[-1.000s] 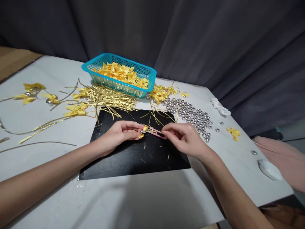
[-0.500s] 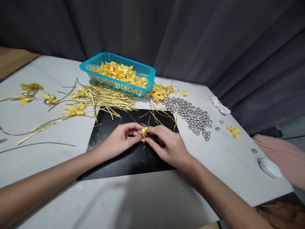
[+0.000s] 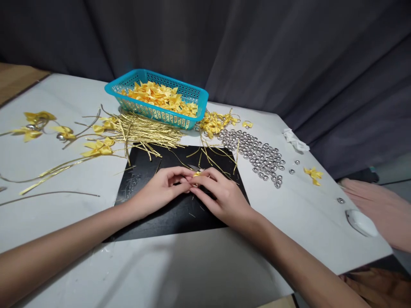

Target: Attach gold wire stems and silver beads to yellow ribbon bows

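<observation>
Over the black mat [image 3: 150,226], my left hand [image 3: 167,186] and my right hand [image 3: 218,192] meet fingertip to fingertip. Both are closed in a pinch on one small yellow ribbon bow [image 3: 197,174]. Only a sliver of the bow shows between the fingers; the rest of it is hidden. Gold wire ties [image 3: 150,132] lie in a heap just beyond the mat, and a few loose ones cross its far edge. Small silver beads or buttons [image 3: 253,149] are spread on the table to the right of the mat.
A blue basket [image 3: 156,109] full of yellow bows stands at the back. Tied bows [image 3: 98,147] lie on the left, more bows [image 3: 215,122] beside the basket. Toward the right edge are a crumpled white piece [image 3: 295,140], a single bow [image 3: 314,176] and a white mouse-like object [image 3: 362,222].
My right fingers have closed in over the bow toward my left fingertips, so less of the bow shows. A silver piece seen at it before is now covered. The view has shifted slightly.
</observation>
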A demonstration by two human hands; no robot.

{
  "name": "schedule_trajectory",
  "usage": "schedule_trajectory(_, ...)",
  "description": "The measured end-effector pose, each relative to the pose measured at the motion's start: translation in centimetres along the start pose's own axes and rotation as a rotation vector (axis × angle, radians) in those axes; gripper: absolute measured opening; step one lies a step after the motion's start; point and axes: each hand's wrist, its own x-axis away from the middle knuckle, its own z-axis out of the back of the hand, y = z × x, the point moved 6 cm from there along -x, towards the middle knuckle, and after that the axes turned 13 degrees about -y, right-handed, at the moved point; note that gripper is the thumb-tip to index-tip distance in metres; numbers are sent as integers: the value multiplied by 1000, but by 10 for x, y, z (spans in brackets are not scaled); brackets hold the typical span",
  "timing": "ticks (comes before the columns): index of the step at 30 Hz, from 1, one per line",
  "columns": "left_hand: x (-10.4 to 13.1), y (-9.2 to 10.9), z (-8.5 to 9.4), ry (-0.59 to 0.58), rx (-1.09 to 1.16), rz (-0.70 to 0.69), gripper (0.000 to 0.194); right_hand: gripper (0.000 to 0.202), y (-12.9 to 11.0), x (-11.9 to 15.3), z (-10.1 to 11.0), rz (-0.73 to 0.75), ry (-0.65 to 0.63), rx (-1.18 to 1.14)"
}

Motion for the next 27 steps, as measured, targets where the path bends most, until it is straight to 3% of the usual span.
schedule_trajectory(2, 0, -1, 0, -1, 47, 30, 15, 15, 4, 1, 0, -51, 32, -138)
schedule_trajectory(4, 0, -2, 1, -4, 90, 51, 17, 10, 16, 2, -1, -206, 84, -382)
schedule_trajectory(7, 0, -3, 2, -20, 129, 64, 19, 26, 30, 5, -13, -457, 88, -838)
schedule_trajectory(11, 0, -4, 2, -73, 161, 53, 19, 41, 32, 3, -26, -549, -14, -1192)
schedule_trajectory(17, 0, -4, -1, -119, 185, 60, 23, 30, 30, 3, -25, -525, -23, -1248)
schedule_trajectory(27, 1, -2, 0, -101, 208, 58, 18, 34, 37, 3, -18, -516, -27, -1165)
